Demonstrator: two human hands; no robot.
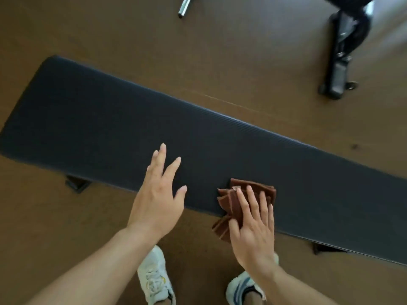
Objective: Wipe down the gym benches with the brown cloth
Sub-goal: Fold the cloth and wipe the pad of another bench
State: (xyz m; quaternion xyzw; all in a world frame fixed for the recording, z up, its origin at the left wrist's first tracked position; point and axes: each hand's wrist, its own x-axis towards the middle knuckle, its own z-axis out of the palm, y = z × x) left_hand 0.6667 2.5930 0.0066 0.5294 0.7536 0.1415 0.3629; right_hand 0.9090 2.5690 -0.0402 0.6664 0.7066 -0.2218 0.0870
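Observation:
A long black padded gym bench runs from the upper left to the lower right across the view. On its near edge lies a folded brown cloth, partly hanging over the side. My right hand lies on the cloth with straight fingers pressing it against the pad. My left hand is spread open over the bench's near edge, left of the cloth, with nothing in it.
The floor is brown. A black equipment base with a wheel stands at the upper right, and a chrome tube end shows at the top. The bench's feet show below its near edge. My white shoes are at the bottom.

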